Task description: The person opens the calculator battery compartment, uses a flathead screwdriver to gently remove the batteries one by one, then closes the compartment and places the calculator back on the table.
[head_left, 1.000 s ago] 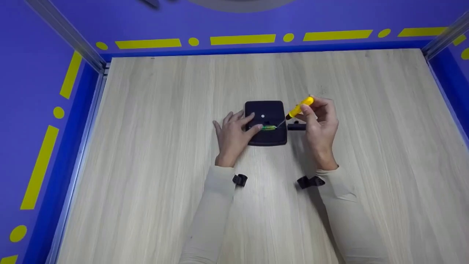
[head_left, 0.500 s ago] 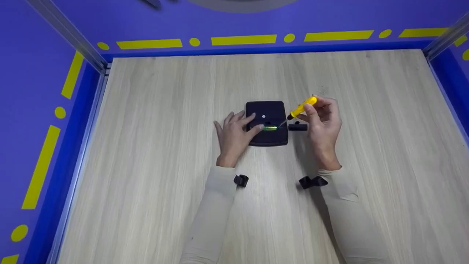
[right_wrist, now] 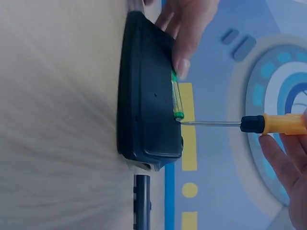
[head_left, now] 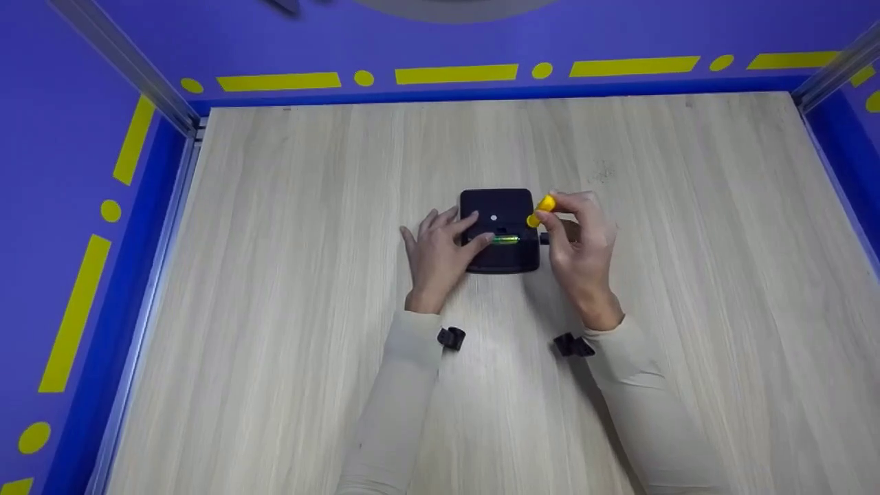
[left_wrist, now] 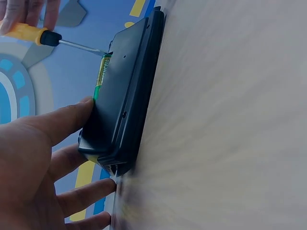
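Note:
A flat black device (head_left: 498,260) lies on the wooden table, a green battery (head_left: 507,239) in the slot on its upper face. My left hand (head_left: 440,254) rests over the device's left side with fingers spread; its thumb touches the battery's left end. My right hand (head_left: 584,237) holds a screwdriver by its yellow handle (head_left: 541,211) between thumb and fingers. In the right wrist view the metal shaft (right_wrist: 211,124) reaches down to the battery's (right_wrist: 177,100) other end, its tip right at the slot's edge. In the left wrist view the thumb (left_wrist: 72,117) presses near the battery.
A small black bar-shaped piece (right_wrist: 142,201) lies on the table just right of the device, partly hidden by the right hand in the head view. Blue walls with yellow marks (head_left: 456,73) bound the wooden table (head_left: 309,240) at the back and sides.
My right hand has moved left and toward the device, and the screwdriver now stands more upright at the battery's right end. The left hand, device and battery stay in place.

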`<move>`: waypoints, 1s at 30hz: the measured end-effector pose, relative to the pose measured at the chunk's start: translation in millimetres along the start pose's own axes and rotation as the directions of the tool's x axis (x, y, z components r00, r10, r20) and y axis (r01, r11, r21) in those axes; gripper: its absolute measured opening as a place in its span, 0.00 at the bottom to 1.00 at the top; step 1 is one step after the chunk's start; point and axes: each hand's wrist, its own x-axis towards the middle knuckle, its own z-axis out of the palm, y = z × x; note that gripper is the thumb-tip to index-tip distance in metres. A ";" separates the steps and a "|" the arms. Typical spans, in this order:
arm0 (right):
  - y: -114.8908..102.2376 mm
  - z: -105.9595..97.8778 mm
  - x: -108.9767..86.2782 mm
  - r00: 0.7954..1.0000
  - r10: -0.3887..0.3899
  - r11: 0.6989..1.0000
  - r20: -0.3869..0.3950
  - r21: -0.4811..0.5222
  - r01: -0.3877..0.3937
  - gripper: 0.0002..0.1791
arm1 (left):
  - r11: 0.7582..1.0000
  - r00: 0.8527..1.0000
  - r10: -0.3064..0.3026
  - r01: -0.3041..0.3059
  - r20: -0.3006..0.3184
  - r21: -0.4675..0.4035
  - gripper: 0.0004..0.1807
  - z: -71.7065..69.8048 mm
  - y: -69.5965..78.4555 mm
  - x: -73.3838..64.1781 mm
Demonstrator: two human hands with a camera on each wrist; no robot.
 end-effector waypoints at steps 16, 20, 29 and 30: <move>-4.2 4.7 -3.1 0.992 -0.101 0.989 0.074 -0.096 0.108 0.14 | 1.000 1.000 -0.015 0.015 0.015 0.010 0.31 -0.6 1.4 0.6; -9.4 9.1 -6.2 0.982 -0.144 0.974 0.120 -0.157 0.162 0.16 | 1.000 0.999 -0.024 0.023 0.024 0.015 0.32 -0.8 1.7 0.1; -11.3 15.8 -6.5 0.979 -0.129 0.969 0.161 -0.188 0.159 0.14 | 0.999 1.000 -0.021 0.020 0.020 0.038 0.32 -1.7 1.1 0.1; -9.9 14.4 -6.1 0.985 -0.107 0.977 0.137 -0.170 0.130 0.13 | 0.999 1.000 -0.023 0.022 0.022 0.034 0.32 -1.7 1.1 0.0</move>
